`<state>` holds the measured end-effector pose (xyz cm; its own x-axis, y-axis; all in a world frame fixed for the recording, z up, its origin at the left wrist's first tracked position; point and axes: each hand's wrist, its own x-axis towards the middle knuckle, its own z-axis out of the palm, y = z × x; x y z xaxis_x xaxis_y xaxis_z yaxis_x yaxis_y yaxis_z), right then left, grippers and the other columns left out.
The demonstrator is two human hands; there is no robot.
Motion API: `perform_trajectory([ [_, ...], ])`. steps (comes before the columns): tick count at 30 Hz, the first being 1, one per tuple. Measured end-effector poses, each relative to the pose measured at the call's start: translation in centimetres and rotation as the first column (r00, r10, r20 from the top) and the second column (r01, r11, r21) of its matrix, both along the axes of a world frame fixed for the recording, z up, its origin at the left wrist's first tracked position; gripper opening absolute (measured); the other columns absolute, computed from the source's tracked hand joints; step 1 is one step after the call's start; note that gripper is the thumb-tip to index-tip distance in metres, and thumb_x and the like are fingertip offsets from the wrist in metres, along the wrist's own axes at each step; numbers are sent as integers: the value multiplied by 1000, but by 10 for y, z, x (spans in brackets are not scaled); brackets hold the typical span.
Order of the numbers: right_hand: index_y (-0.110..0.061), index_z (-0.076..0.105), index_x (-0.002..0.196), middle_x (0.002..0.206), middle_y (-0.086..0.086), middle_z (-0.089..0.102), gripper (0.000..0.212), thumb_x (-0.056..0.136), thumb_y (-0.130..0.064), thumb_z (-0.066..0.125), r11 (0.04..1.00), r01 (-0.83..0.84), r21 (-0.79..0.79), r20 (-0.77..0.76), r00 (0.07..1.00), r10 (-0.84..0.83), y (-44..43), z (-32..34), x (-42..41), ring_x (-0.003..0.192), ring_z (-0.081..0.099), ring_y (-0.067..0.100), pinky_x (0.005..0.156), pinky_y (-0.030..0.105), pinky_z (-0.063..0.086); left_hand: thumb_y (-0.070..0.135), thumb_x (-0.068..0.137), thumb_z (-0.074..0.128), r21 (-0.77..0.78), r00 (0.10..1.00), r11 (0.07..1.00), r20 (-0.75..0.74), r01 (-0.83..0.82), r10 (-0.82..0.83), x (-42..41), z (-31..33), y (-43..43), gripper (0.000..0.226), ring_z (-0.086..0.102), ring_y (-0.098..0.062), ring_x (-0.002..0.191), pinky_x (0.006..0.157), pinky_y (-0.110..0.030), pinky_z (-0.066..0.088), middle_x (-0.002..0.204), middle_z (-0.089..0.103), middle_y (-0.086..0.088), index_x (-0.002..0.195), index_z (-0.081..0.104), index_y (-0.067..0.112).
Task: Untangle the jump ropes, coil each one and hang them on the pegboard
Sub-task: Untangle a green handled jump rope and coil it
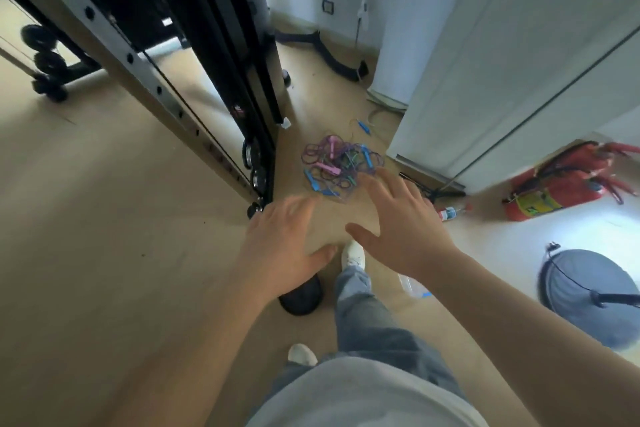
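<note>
A tangled heap of jump ropes (337,165) lies on the beige floor ahead of me, with purple, green and clear cords and pink and blue handles. One more blue handle (363,126) lies just beyond the heap. My left hand (284,243) hovers palm down with fingers spread, a little short of the heap's near edge. My right hand (398,222) is also spread flat, its fingertips over the heap's near right side. Neither hand holds anything. No pegboard is in view.
A black and grey gym machine frame (207,80) stands left of the heap, a white wall panel (502,80) right of it. Red fire extinguishers (561,184) lie at right, beside a small bottle (452,211). A grey round base (588,298) and a black dome (301,296) sit on the floor.
</note>
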<state>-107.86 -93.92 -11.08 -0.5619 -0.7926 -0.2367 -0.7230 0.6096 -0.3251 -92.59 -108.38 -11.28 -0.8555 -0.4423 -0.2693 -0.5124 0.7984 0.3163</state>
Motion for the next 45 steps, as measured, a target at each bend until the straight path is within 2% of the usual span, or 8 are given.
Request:
perform_trajectory([
  [6, -32, 24, 155, 159, 3, 29, 83, 87, -65, 59, 999, -49, -12, -14, 999, 49, -58, 0, -124, 143, 34, 31, 112, 49, 38, 63, 87, 59, -16, 1000, 1000, 14, 2, -2, -125, 14, -57, 84, 36, -23, 140, 113, -44, 35, 151, 35, 1, 154, 23, 29],
  [10, -34, 31, 149, 152, 1, 37, 78, 84, -64, 61, 997, -58, -47, -51, 997, 56, -85, 8, -178, 135, 43, 31, 104, 47, 43, 65, 84, 60, -61, 1000, 998, -22, 6, -8, -184, 27, -84, 85, 38, -21, 136, 111, -43, 37, 148, 37, 3, 152, 25, 29],
  [12, -37, 30, 147, 153, 0, 36, 77, 83, -64, 62, 998, -32, -62, -22, 999, 30, -95, 10, -197, 137, 42, 31, 106, 48, 43, 62, 83, 63, -56, 1000, 998, -25, 1, -3, -204, 31, -96, 85, 39, -21, 134, 109, -43, 38, 145, 39, 3, 152, 27, 29],
  [17, -38, 27, 145, 156, 1, 34, 77, 78, -67, 50, 996, 57, -68, 32, 998, -55, -110, 4, -231, 140, 38, 30, 109, 49, 40, 59, 84, 65, -43, 1000, 999, -5, 28, -28, -239, 29, -127, 81, 44, -20, 130, 104, -40, 39, 140, 45, 2, 150, 31, 27],
  [21, -37, 26, 146, 155, 1, 34, 77, 81, -62, 59, 992, 118, -54, 31, 993, -117, -121, -5, -245, 137, 40, 31, 107, 50, 41, 59, 85, 65, -26, 999, 998, 12, 53, -52, -256, 24, -152, 77, 45, -21, 130, 104, -41, 40, 140, 46, 0, 147, 35, 25],
  [30, -39, 25, 148, 157, 0, 30, 78, 83, -60, 63, 966, 255, -40, 11, 967, -254, -191, -13, -274, 141, 36, 29, 111, 50, 39, 59, 85, 64, 26, 984, 983, -23, 179, -179, -307, 11, -233, 73, 44, -21, 130, 104, -39, 40, 142, 46, 1, 144, 34, 30],
  [39, -36, 22, 151, 156, 4, 31, 76, 86, -59, 53, 923, 384, -1, 40, 922, -384, -276, -72, -299, 139, 37, 31, 110, 52, 40, 60, 84, 66, 57, 952, 953, 49, 299, -302, -381, -47, -325, 83, 41, -20, 134, 108, -43, 40, 148, 40, 3, 151, 26, 33],
  [45, -33, 23, 151, 157, 4, 29, 76, 87, -64, 50, 925, 376, 56, 53, 924, -379, -292, -172, -340, 140, 36, 29, 107, 55, 42, 57, 84, 64, 84, 954, 958, 106, 274, -282, -421, -154, -345, 78, 42, -21, 134, 104, -45, 40, 147, 41, 2, 149, 26, 36],
])
